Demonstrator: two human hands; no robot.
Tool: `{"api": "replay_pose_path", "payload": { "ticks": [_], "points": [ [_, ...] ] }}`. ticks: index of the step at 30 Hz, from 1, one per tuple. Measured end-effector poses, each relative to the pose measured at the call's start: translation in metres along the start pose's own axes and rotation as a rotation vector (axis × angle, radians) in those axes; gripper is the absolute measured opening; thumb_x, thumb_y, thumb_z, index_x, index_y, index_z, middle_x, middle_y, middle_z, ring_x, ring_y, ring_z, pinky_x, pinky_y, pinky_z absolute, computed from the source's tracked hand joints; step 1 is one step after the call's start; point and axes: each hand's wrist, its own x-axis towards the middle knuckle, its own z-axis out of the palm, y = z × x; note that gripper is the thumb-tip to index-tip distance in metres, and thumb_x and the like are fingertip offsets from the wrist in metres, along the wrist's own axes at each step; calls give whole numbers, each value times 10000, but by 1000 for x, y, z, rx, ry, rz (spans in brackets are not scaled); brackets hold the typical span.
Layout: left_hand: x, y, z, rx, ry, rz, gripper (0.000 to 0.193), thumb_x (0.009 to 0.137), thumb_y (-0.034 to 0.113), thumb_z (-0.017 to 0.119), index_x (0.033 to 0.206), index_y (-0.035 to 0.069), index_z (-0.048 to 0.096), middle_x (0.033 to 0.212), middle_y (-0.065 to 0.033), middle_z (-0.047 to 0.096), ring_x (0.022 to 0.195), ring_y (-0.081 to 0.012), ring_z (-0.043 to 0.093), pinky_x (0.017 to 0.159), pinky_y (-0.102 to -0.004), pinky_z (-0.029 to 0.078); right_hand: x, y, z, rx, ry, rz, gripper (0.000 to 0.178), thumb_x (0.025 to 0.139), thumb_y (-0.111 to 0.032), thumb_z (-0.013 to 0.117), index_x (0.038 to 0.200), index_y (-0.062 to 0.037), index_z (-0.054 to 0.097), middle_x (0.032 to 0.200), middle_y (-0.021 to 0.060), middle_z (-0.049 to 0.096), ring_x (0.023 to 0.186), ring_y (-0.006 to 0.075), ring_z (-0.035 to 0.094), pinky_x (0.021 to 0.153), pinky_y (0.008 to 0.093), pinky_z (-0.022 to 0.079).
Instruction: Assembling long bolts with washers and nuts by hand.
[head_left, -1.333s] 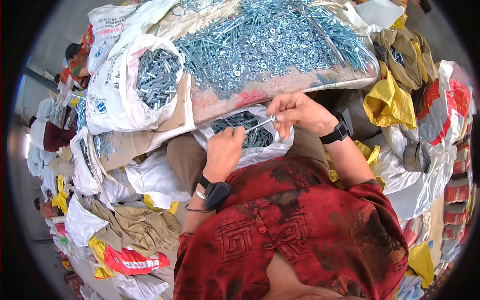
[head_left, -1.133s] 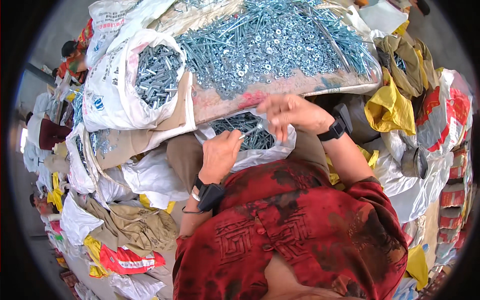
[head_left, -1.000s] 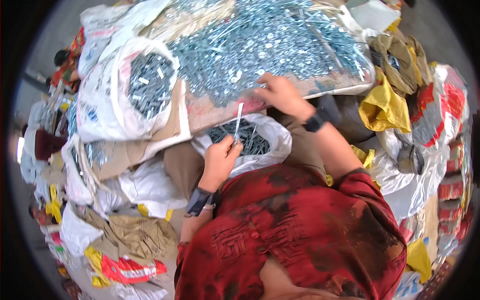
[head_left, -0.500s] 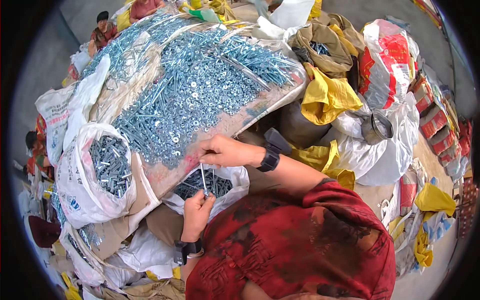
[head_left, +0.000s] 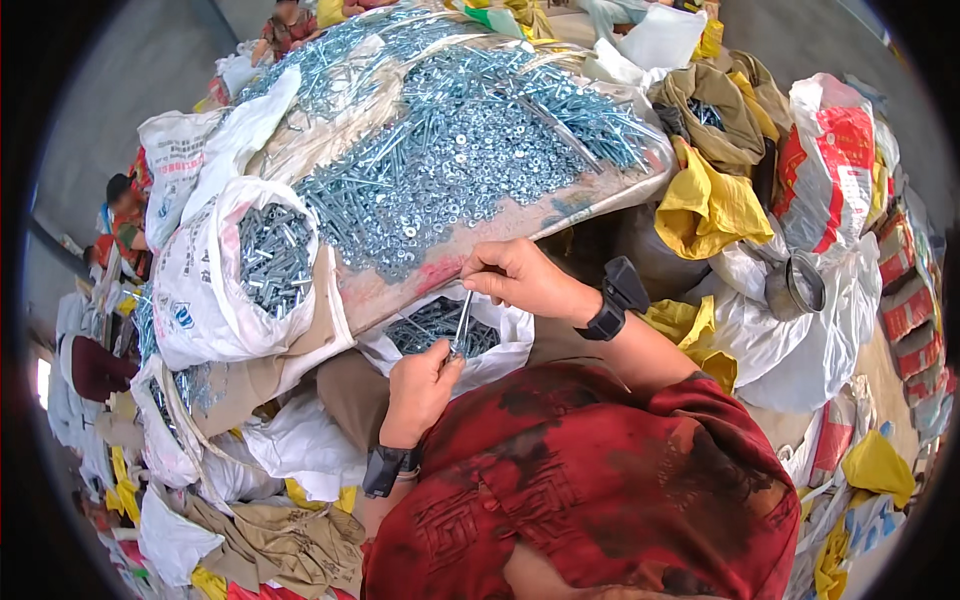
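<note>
Between my two hands stands a long, thin metal bolt (head_left: 463,322), slightly tilted. My left hand (head_left: 422,392) is closed around its lower end, with small metal parts partly hidden by the fingertips. The fingers of my right hand (head_left: 525,280) pinch the upper end. Just beyond my hands, an open white sack (head_left: 512,330) contains dark metal bolts or similar pieces. On the sloping work surface (head_left: 415,290) beyond lies a large heap of washers and nuts (head_left: 470,190), with long bolts (head_left: 370,180) around it.
To the left, a white sack (head_left: 190,290) is filled with short metal tubes (head_left: 275,265). Yellow cloth sacks (head_left: 710,210), a metal pot (head_left: 795,287) and a red-and-white sack (head_left: 830,170) stand at right. Other people, including one person (head_left: 128,215), sit at the far left.
The whole view has shifted, so the heap and sacks appear farther right. My hands still hold the bolt, which now leans a little the other way.
</note>
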Motion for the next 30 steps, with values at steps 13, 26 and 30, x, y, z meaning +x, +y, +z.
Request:
{"api": "replay_pose_path", "payload": {
  "ticks": [13,26,30],
  "points": [
    [-4,-3,20,-225,199,146,141,897,84,684,957,-39,651,657,-22,554,639,-80,491,573,-295,428,6,23,72,224,-106,-55,269,947,-228,657,1065,13,667,937,53,681,813,130,635,728,274,518],
    [-5,-25,5,-599,373,-131,227,903,94,680,743,-3,552,616,35,482,601,-37,409,513,-244,350,4,3,87,715,22,46,517,1030,-419,473,1235,41,590,1156,159,669,1086,213,622,968,357,476],
    [-7,-27,8,-469,362,-84,251,890,117,714,784,-12,526,628,-29,424,630,-85,369,545,-274,371,4,27,61,745,112,272,435,1037,-358,479,1163,30,632,1031,130,692,963,185,659,856,344,521]
  ]
}}
